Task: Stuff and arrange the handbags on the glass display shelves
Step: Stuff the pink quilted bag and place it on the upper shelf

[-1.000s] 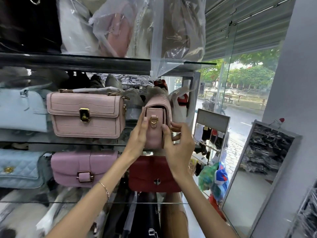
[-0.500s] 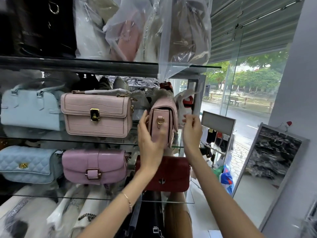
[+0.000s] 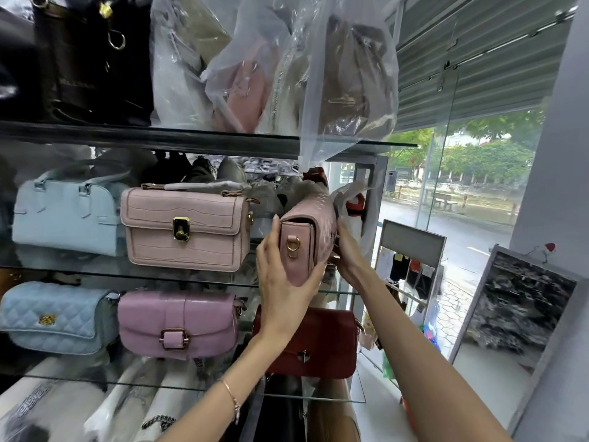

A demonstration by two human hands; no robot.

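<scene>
A small pink handbag (image 3: 306, 231) is turned end-on over the right end of the middle glass shelf (image 3: 159, 277), its gold ring facing me. My left hand (image 3: 280, 282) grips its lower near end from the left, thumb along the side. From the right, my right hand (image 3: 347, 253) holds the bag's front face, fingers partly hidden behind it. A larger pink croc-textured handbag (image 3: 185, 228) with a gold clasp stands to its left. Below sit a lilac bag (image 3: 178, 323) and a dark red bag (image 3: 322, 342).
Two light blue bags (image 3: 63, 215) (image 3: 54, 317) fill the left side. Plastic-wrapped bags (image 3: 287, 68) and a black bag (image 3: 95, 59) crowd the top shelf, plastic hanging down over the small bag. A framed mirror (image 3: 516, 314) leans at right by the glass shopfront.
Both hands lifted and tilted the small pink bag; my right hand moved from its back edge onto its front face. The camera view rose and shifted right.
</scene>
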